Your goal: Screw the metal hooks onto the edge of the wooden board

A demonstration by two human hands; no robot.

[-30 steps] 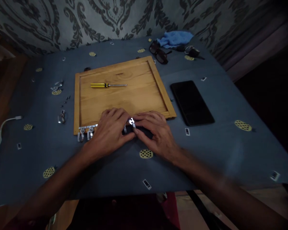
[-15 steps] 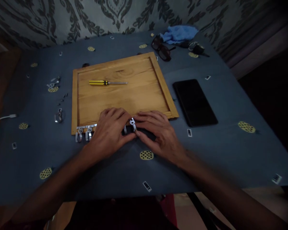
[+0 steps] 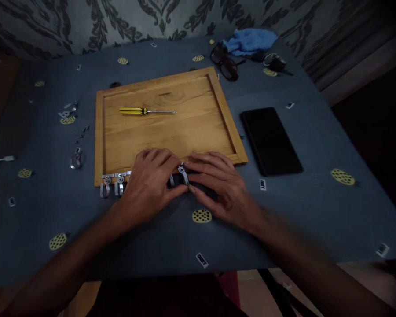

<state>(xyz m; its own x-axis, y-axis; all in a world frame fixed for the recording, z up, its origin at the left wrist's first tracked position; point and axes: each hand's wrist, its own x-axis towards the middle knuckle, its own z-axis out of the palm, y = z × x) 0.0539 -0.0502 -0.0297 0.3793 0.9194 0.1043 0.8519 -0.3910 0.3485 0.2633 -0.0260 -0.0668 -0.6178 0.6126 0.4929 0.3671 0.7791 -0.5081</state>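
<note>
My left hand (image 3: 152, 180) and my right hand (image 3: 222, 187) meet at the near edge of a framed wooden board (image 3: 185, 132). Between their fingertips is a small silver metal hook (image 3: 184, 174), pinched at its sides and lower end. Both hands are closed around it, with the right fingers lying along the board's near rail. Left of my left hand, two similar hooks, an outer hook (image 3: 106, 186) and an inner hook (image 3: 119, 184), sit on the same rail. A yellow-and-black screwdriver (image 3: 133, 111) lies on the board. My left hand hides part of the rail.
Loose metal hooks (image 3: 67, 111), several small screws (image 3: 82, 135) and another metal piece (image 3: 75, 160) lie left of the board. To the right is a black tablet-like device (image 3: 272, 141). Sunglasses (image 3: 227, 65), a blue cloth (image 3: 250, 42) and keys (image 3: 274, 62) are at the back.
The camera view has shifted slightly. Both hands stay at the near rail with the hook between their fingertips, and the hook seems to have turned a little.
</note>
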